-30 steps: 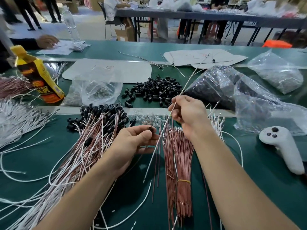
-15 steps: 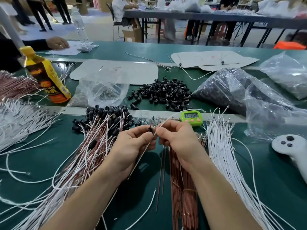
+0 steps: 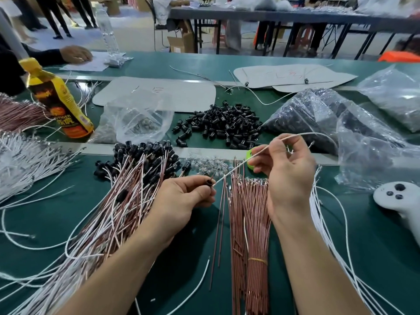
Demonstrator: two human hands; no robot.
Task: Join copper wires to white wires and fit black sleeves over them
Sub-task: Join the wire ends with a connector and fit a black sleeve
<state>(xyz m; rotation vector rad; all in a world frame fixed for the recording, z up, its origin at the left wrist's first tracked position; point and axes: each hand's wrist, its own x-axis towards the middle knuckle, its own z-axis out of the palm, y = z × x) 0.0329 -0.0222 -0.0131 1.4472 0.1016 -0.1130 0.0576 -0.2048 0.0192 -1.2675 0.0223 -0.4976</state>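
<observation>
My left hand [image 3: 184,200] pinches a small black sleeve [image 3: 209,183] between thumb and forefinger, a short copper tip sticking out of it. My right hand [image 3: 287,176] pinches a white wire [image 3: 236,167] that runs down-left from its fingers into the sleeve and arcs up to the right behind the hand. A bound bundle of copper wires [image 3: 248,235] lies under my right wrist. Finished copper-and-white wires with black sleeves [image 3: 127,201] are heaped at the left. Loose black sleeves [image 3: 223,126] are piled behind.
White wires [image 3: 327,235] fan out at the right, more white wires [image 3: 20,160] lie far left. A yellow bottle [image 3: 60,103], clear plastic bags [image 3: 141,119], a bag of dark parts [image 3: 318,117], a green timer [image 3: 251,155] and a white controller [image 3: 400,201] stand around. Another person's hand [image 3: 75,54] rests at the back left.
My right hand has slid up and to the right along the white wire, away from the left hand. The left hand stays holding the black sleeve.
</observation>
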